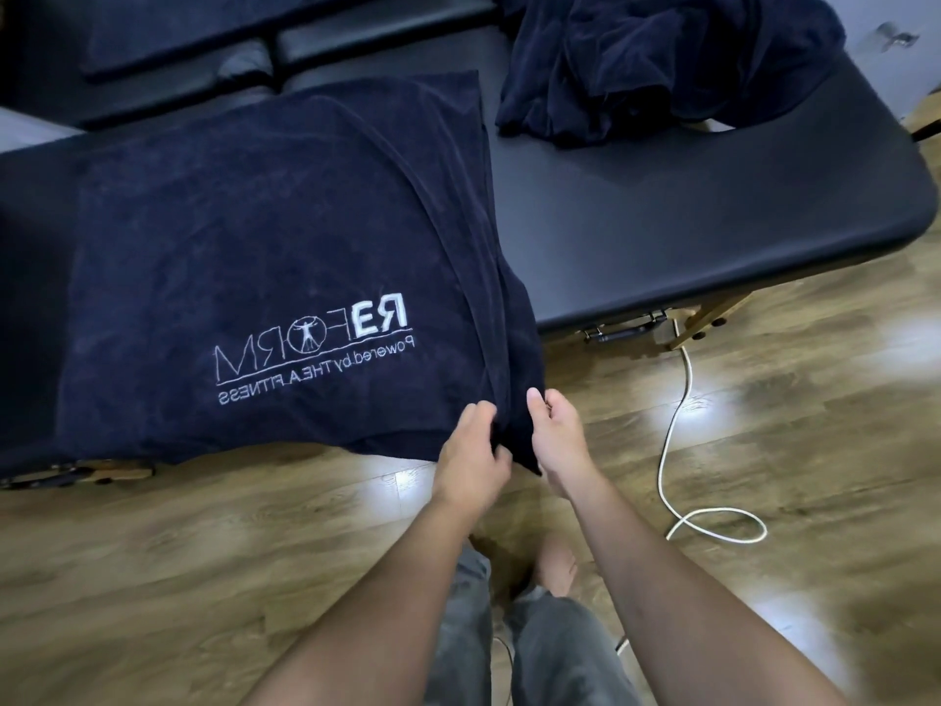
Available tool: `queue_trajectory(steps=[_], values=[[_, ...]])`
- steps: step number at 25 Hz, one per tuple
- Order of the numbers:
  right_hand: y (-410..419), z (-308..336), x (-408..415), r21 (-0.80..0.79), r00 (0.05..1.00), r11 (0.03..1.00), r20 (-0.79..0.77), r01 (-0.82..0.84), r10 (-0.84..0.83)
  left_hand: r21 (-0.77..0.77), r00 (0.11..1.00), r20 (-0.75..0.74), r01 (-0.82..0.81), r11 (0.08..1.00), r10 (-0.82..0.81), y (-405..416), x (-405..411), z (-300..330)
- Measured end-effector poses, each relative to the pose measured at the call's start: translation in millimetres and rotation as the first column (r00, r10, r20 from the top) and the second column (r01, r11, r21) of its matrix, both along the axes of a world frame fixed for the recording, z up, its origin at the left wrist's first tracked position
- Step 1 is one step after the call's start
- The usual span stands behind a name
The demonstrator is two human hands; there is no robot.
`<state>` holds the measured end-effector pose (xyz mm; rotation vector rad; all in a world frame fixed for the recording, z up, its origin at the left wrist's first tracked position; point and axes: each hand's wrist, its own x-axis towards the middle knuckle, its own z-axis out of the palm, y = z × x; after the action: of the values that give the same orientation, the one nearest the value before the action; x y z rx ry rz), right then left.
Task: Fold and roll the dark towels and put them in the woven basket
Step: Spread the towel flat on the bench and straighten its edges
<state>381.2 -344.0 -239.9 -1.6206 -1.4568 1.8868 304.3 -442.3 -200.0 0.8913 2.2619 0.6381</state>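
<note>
1. gripping the near right corner of the dark towel [244,257], the left hand [471,450] has its fingers curled over the bunched cloth from the left side.
2. the right hand [557,435] pinches the same corner from the right, thumb up against the fabric and fingers tucked behind it; the two hands sit just beside each other with the fold of cloth between them.
3. the towel lies spread over the padded black table [713,206], its near edge hanging a little past the table's front edge above the wooden floor [814,476].
4. white embroidered lettering [313,349] shows on the towel, reading backwards from this side, with a small round figure emblem among the letters.
5. a long crease runs from the far part of the towel down toward the gripped corner, where the cloth gathers into folds.
6. a second dark towel [662,63] lies crumpled in a heap at the far right of the table, well apart from the spread one.
7. a white cord [677,425] hangs down from under the table's edge and loops on the floor to the right of the hands.
8. black cushions [229,38] lie at the far left, beyond the spread towel.
9. below the forearms, grey trouser legs and a bare foot [557,568] show on the floor.
10. the woven basket is not in view.
</note>
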Motion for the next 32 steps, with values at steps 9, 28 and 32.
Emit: queue_trajectory(steps=[9,28,32], values=[[-4,23,17,-0.363,0.987,0.932,-0.14,0.017,-0.073,0.059,0.996,0.079,0.036,0.998,-0.041,-11,9,-4],[-16,52,30,-0.166,0.996,0.984,-0.065,-0.072,0.062,0.12,0.998,0.07,-0.01,0.993,0.001,-28,43,24],[-20,57,33,-0.202,0.992,0.976,-0.116,-0.076,0.053,0.153,0.991,0.123,-0.069,0.986,0.05,-31,48,26]])
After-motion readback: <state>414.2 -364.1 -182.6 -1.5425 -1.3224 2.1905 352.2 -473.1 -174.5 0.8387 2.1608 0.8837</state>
